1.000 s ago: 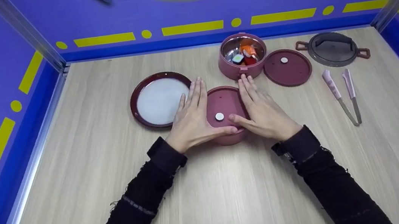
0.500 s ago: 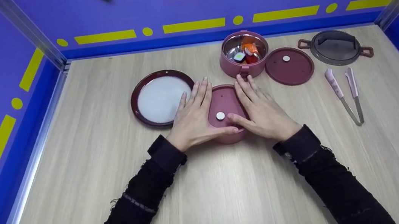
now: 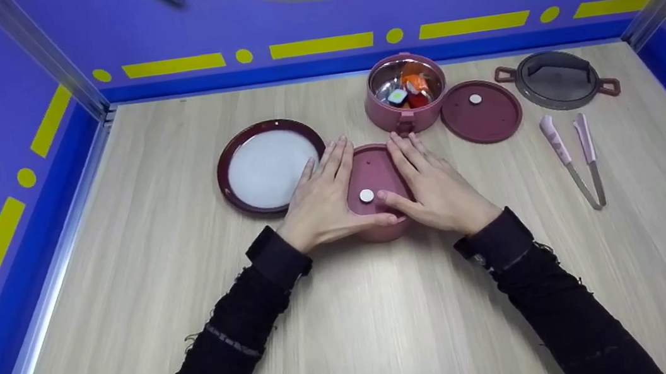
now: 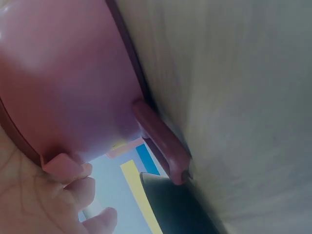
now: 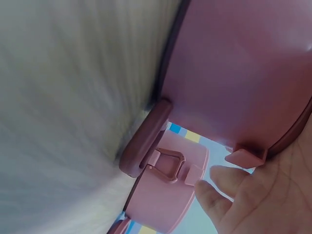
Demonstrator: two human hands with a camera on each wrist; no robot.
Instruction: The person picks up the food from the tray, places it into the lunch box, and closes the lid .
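Note:
A pink lunch box (image 3: 373, 176) with a lid and a white round knob sits at the table's middle. My left hand (image 3: 325, 200) lies along its left rim, fingers straight, thumb across the front edge of the lid. Along the right rim rests my right hand (image 3: 441, 189), fingers extended and thumb on the lid. The left wrist view shows the box's wall (image 4: 73, 73), a lid tab (image 4: 63, 165) by the fingers and a hanging clasp loop (image 4: 163, 141). On the other side, the right wrist view shows a similar tab (image 5: 246, 157) and loop (image 5: 146, 139).
Behind stands an uncovered pink pot (image 3: 398, 118) holding toy sushi pieces. To its right lie a dark red lid (image 3: 484, 121), a grey lid with two handles (image 3: 556, 89) and pink-handled tongs (image 3: 585, 143). A red-rimmed white plate (image 3: 270, 169) is at the left.
The fingertips of both hands have shifted slightly inward over the lid and a little back toward the body. The box and the other objects stay in place.

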